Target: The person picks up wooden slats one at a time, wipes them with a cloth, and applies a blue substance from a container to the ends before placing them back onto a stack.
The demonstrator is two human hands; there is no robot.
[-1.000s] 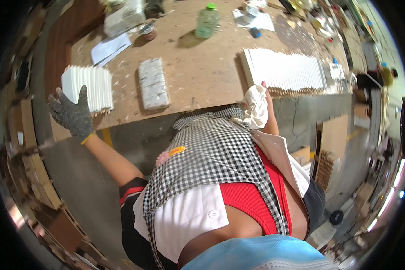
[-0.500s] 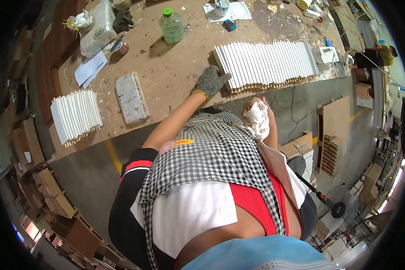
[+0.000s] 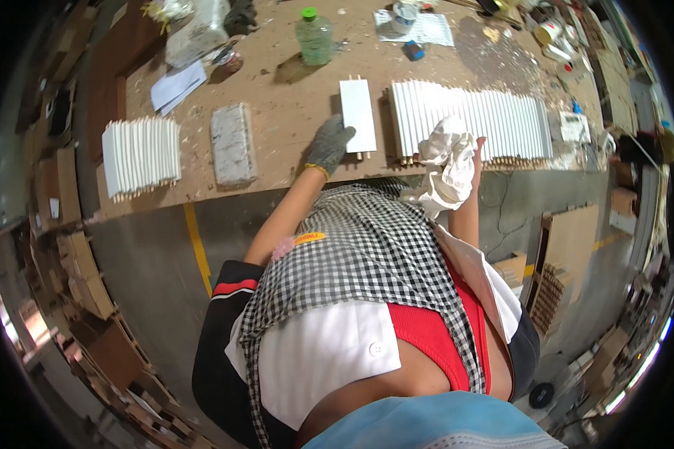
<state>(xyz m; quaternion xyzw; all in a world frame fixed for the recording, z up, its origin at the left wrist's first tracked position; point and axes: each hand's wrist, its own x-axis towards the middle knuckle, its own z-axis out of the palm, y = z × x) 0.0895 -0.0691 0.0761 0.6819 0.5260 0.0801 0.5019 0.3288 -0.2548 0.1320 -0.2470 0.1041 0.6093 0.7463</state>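
My left hand [image 3: 330,144], in a grey knit glove, grips the left edge of a white board [image 3: 358,116] with short wooden pegs at both ends. The board's broad face is turned up, a little above or on the table. A crumpled white cloth [image 3: 449,150] is in my right hand [image 3: 478,150], which the cloth largely covers. To the right of the single board, a long row of white boards [image 3: 468,123] stands on edge, packed side by side. A shorter row of similar boards [image 3: 144,159] stands at the table's left.
A whitish block [image 3: 233,144] lies between the left row and my left hand. Farther back on the worktable [image 3: 292,105] are a green-capped bottle [image 3: 314,41], papers [image 3: 178,86], a small blue object [image 3: 413,51] and a white cup [image 3: 404,16]. The table's front edge runs before me.
My left hand has drawn one board from the left end of the long row and laid its face upward. My right hand has risen with the cloth toward the row. The view has shifted.
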